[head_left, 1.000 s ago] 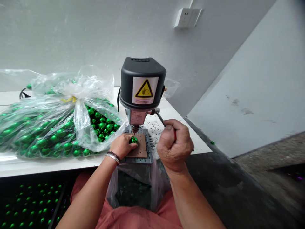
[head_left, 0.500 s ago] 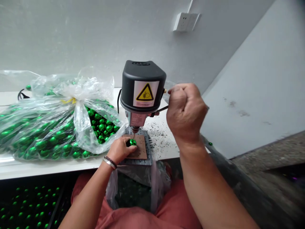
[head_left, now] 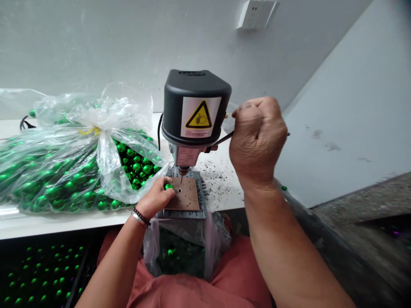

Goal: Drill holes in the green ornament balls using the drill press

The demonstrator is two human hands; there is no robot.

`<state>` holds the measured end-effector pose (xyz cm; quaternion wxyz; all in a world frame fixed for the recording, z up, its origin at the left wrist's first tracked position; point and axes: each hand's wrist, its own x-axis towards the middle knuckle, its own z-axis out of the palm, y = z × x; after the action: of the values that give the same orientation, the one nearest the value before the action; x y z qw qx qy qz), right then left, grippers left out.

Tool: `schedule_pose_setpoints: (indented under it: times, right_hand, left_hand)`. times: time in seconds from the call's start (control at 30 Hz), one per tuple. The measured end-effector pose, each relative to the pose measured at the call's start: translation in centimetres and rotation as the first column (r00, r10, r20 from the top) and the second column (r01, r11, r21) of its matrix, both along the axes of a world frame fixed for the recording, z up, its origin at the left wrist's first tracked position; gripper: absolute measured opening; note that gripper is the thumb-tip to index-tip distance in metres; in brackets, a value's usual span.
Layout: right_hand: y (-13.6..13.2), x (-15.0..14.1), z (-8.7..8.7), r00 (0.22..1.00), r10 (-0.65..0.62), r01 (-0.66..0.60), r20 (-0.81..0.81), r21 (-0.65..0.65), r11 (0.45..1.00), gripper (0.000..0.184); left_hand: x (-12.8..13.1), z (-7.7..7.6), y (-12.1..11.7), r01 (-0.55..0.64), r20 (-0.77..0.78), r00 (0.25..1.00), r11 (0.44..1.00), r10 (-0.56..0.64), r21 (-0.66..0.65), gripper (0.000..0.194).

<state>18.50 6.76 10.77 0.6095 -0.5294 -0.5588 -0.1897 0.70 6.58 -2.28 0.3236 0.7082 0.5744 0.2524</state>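
A shiny green ball (head_left: 168,186) is pinched between the thumb and fingers of my left hand (head_left: 158,197), over the left side of a brown board (head_left: 184,201). That board lies on the metal base of a small black drill press (head_left: 195,85) and has a small dark hole in it. Just right of the ball, the thin drill bit (head_left: 182,179) points down, apart from it. My right hand (head_left: 258,145) is closed in a fist around the press's black feed lever (head_left: 224,138), right of the motor housing.
A tied clear plastic bag (head_left: 107,160) full of green balls, torn open on one side, covers the table's left. Dark shavings litter the white table (head_left: 221,184). Below the base, an open plastic bag (head_left: 210,244) hangs at my lap. More green balls (head_left: 45,269) lie lower left.
My left hand has moved left with a green ball, away from under the drill bit, baring the board's hole. A green glint now shows in the lap bag. My right hand stays on the lever.
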Motion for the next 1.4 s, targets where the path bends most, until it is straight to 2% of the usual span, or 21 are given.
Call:
schedule_pose_setpoints:
  times: [0.17,0.3,0.4,0.47,0.6,0.67,0.8,0.87,0.93,1.03,1.23,1.4]
  right_hand:
    - [0.0,0.0,-0.1,0.999,0.037,-0.037,0.004,0.026,0.999,0.023]
    - [-0.1,0.1,-0.2,0.999,0.044,-0.044,0.014,0.034,0.998,0.025]
    - [-0.2,0.1,-0.2,0.999,0.033,-0.033,0.010,0.012,0.999,0.026]
    - [-0.2,0.1,-0.2,1.000,0.030,-0.030,0.011,0.005,1.000,0.028]
    - [-0.3,0.1,-0.2,1.000,0.025,-0.025,0.014,0.012,1.000,0.028]
    - [-0.3,0.1,-0.2,1.000,0.025,-0.025,0.007,0.016,1.000,0.027]
    - [-0.4,0.1,-0.3,0.998,0.070,-0.069,-0.007,0.031,0.997,0.026]
    - [-0.5,0.1,-0.4,0.996,0.084,-0.083,-0.009,0.032,0.996,0.026]
    - [-0.6,0.1,-0.5,0.996,0.090,-0.089,-0.010,0.033,0.995,0.026]
    - [-0.7,0.2,-0.5,0.994,0.109,-0.109,-0.006,0.032,0.994,0.026]
    - [-0.8,0.2,-0.5,0.992,0.123,-0.123,-0.010,0.027,0.992,0.025]
    - [-0.8,0.3,-0.7,0.994,0.107,-0.107,0.001,0.024,0.994,0.026]
  left_hand:
    - [0.6,-0.1,0.3,0.060,-0.116,0.992,0.989,-0.044,0.136,0.043]
    - [0.9,-1.2,0.4,0.088,-0.234,0.972,0.968,-0.031,0.235,0.044]
    - [0.6,-1.8,0.1,0.171,-0.365,0.928,0.953,-0.071,0.250,0.050]
    - [0.3,-1.8,-0.4,0.221,-0.396,0.911,0.947,-0.115,0.234,0.052]
    - [-0.3,-1.5,-1.3,0.309,-0.360,0.905,0.931,-0.225,0.195,0.051]
    - [-0.4,-1.4,-1.4,0.303,-0.314,0.918,0.938,-0.240,0.170,0.051]
    - [-0.3,-1.2,-0.9,0.120,-0.164,0.981,0.990,-0.106,0.080,0.048]
    - [-0.1,-1.0,-0.5,0.029,-0.111,0.994,0.999,-0.024,0.042,0.044]
    - [0.1,-0.7,-0.1,-0.012,-0.089,0.996,1.000,0.014,0.023,0.039]
    - [0.3,-0.3,0.2,0.031,-0.099,0.995,0.999,-0.029,0.017,0.038]
    - [0.1,0.0,0.6,0.166,-0.170,0.974,0.982,-0.149,0.089,0.037]
    - [0.6,0.1,1.1,0.183,-0.188,0.969,0.979,-0.164,0.088,0.038]
